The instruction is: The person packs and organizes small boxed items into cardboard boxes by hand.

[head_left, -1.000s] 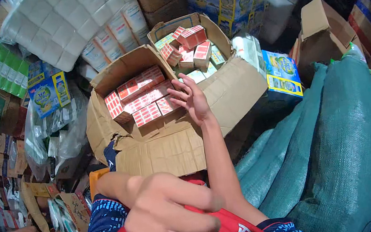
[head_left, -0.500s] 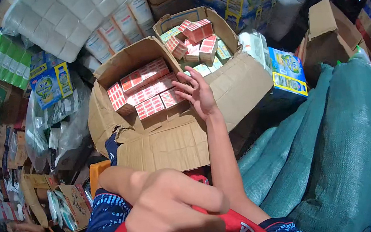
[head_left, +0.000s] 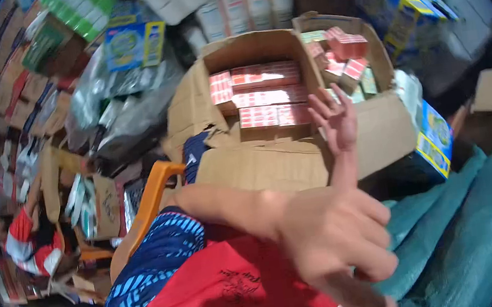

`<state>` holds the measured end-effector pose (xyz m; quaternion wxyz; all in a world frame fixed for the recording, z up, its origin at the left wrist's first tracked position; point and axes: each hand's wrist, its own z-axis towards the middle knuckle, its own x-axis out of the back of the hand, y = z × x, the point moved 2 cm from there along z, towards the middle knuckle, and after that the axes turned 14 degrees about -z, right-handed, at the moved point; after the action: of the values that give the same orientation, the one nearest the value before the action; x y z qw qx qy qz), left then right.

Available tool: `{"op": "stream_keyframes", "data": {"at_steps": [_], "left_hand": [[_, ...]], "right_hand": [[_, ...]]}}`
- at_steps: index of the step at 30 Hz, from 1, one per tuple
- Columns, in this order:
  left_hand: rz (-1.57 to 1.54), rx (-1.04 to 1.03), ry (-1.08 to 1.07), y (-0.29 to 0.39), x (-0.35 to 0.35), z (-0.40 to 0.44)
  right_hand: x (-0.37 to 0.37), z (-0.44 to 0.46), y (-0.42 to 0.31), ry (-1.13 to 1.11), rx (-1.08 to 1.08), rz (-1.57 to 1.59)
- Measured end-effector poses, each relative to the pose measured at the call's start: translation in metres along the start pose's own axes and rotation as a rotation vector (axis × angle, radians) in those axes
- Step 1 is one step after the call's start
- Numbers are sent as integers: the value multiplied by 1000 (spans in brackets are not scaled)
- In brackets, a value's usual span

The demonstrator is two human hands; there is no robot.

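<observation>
My left hand (head_left: 342, 234) is large and close to the camera over my red shirt, its fingers curled; anything inside them is hidden. Beyond it, my right hand (head_left: 337, 121) has its fingers spread and holds nothing. It hovers by the right wall of an open carton (head_left: 266, 166). Red-and-white small boxes (head_left: 260, 116) lie in rows inside this carton. A second open carton (head_left: 382, 134) adjoins it on the right, with loose red-and-white packs (head_left: 346, 46) and pale green ones inside.
Green woven sacks (head_left: 477, 235) stand at the lower right. An orange chair (head_left: 156, 195) is beside my leg. At the far left sits another person (head_left: 29, 241) in red and white. Blue-yellow cartons (head_left: 135, 47) and plastic bags (head_left: 131, 121) stand behind.
The view has swung left, so the cartons appear further right. My left hand appears further right and slightly higher, still curled. My right hand stays spread beside the cartons.
</observation>
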<state>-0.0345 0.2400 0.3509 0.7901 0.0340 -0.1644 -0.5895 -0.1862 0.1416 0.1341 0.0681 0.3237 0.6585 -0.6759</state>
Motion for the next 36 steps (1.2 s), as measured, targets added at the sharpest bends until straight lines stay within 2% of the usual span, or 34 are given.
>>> {"op": "stream_keyframes", "data": {"at_steps": [2,5,18,26,29,31,34,35,36], "left_hand": [[141,-2,49,2,1,-2],[176,4,24,3,4,-4],[47,80,20,-8,11,-19],[17,274,7,-20,20,-29],[-45,547,34,-48,26,-63],[85,829,-24,-73,36,-98],[195,943,-97,-117,65,-140],[223,967,-95,-132,78,-149],[188,1007,-96,-148,93,-159]], "right_hand": [[-3,-2,-4,5,-18,-10],[-5,-3,-6,12,-20,-27],[-5,-1,-5,17,-19,-16],[-2,0,-3,16,-37,-11],[7,6,4,30,-24,10],[7,4,4,51,-52,27],[13,10,19,14,32,143],[6,3,15,75,-12,248],[16,8,27,120,42,216]]}}
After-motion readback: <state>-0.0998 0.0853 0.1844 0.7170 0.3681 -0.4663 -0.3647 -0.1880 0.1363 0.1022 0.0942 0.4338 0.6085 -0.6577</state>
